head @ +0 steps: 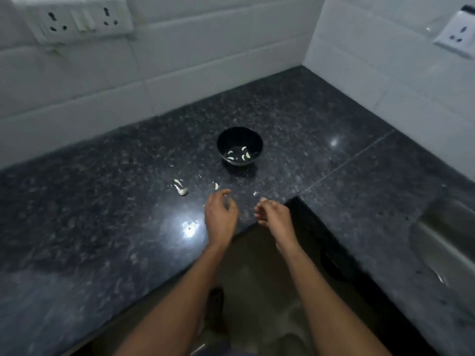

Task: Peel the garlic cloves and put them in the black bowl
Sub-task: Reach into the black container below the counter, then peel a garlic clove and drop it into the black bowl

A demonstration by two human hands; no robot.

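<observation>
Garlic cloves (216,186) left unpeeled lie on the bench (102,201) just beyond the left hand (220,217), whose fingers hang loosely curled and hold nothing; the right hand (273,214), farther off, looks curled, contents unclear. Peeled ones sit in the black bowl (239,145).

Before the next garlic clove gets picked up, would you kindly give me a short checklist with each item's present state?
1. Black bowl upright and within reach on the granite counter: ok.
2. Peeled cloves already inside the bowl: ok.
3. A clove left on the counter: ok, garlic pieces lie left of the hands; peeled or not, cannot tell.
4. Left hand free: ok, fingers loosely curled, nothing seen in them.
5. Right hand free: cannot tell, its fingers are curled and may pinch something small.
6. Loose skins kept out of the bowl: cannot tell.
</observation>
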